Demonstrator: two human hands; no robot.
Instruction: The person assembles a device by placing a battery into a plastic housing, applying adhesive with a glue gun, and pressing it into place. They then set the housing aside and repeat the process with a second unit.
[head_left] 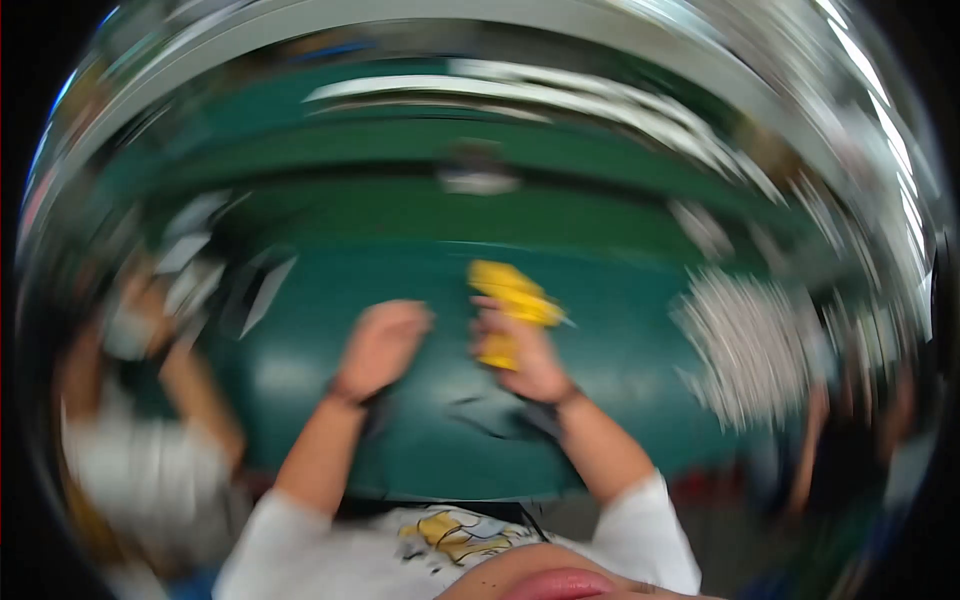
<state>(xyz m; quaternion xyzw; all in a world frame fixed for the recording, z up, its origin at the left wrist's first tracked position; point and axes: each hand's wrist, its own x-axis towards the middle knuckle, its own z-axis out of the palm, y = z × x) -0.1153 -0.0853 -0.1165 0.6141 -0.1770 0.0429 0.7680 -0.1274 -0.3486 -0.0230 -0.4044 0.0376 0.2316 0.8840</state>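
Note:
My right hand (522,352) is closed around a yellow gun-shaped hand tool (515,291). Its body sticks out beyond my fingers with a small pale tip toward the right, and a yellow lower part shows under them. To the left, my left hand (386,342) hovers over the green tabletop (430,460), apart from the tool. Its fingers are smeared by motion, so their pose and anything in them are unclear. A dark wristband is on each wrist. Near my right wrist runs a thin dark cord (470,415).
At the right lies a large pile of whitish strips (745,345). Dark and white flat pieces (262,292) are at the left. A small blurred grey-white item (480,170) stands at the far middle. Blurred people (150,440) work at both sides.

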